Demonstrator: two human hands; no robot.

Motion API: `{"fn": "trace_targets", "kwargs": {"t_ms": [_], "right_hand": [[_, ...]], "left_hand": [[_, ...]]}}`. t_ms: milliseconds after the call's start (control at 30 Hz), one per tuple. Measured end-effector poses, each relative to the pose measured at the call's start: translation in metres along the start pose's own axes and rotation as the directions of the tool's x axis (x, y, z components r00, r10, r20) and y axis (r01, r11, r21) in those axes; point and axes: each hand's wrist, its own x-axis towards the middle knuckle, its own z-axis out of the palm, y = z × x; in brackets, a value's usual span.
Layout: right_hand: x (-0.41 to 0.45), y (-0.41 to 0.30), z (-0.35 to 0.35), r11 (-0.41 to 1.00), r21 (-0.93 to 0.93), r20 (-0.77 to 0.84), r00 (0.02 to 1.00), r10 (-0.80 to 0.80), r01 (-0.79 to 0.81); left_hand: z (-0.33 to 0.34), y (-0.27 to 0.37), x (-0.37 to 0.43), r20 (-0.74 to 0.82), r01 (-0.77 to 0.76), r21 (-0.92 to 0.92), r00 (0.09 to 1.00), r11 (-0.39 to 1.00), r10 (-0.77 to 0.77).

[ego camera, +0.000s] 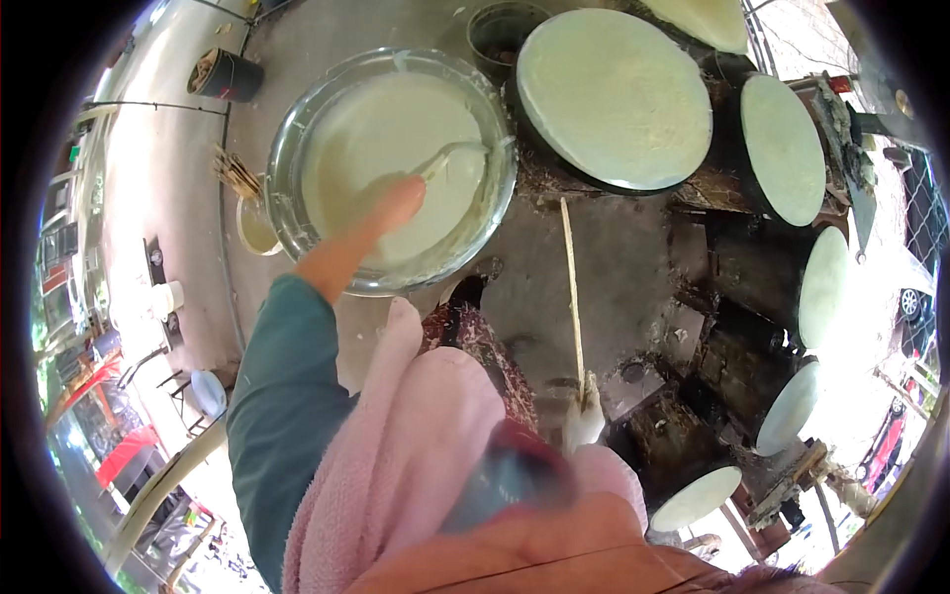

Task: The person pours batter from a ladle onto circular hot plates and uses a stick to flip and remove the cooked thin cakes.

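Note:
At the upper left, a wide metal basin [499, 211] holds a pale, creamy liquid [356, 119]. My left hand [401, 204], in a teal sleeve, reaches over the basin. It grips the handle of a ladle [464, 151], whose bowl is at the liquid's surface near the basin's right side. My right hand [585, 425], apparently in a whitish glove, is close to my body. A long thin wooden stick [572, 289] points away from it, and the hand looks closed on the stick's near end. My right sleeve is hidden.
Right of the basin is a large round griddle [616, 96] coated pale. More pale round tops, including one [783, 148], curve down the right over dark stove blocks [749, 256]. Behind stands a dark bucket [505, 33]. Left are a small tub [258, 226], a stick bundle [236, 172] and a black bucket [226, 74].

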Motion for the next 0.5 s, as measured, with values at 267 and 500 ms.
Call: {"fn": "trace_targets", "kwargs": {"t_ms": [267,500], "right_hand": [[-0.006,-0.004,0.032,0.969,0.24,0.131,0.986,-0.099,0.065],[-0.05,0.031,0.069,0.998,0.032,0.455,0.888,-0.057,0.048]], "left_hand": [[0.049,-0.014,-0.072,0.603,0.629,-0.661,0.77,0.409,-0.208],[0.081,0.044,-0.172,0.556,0.58,-0.468,0.78,-0.668,0.287]]}}
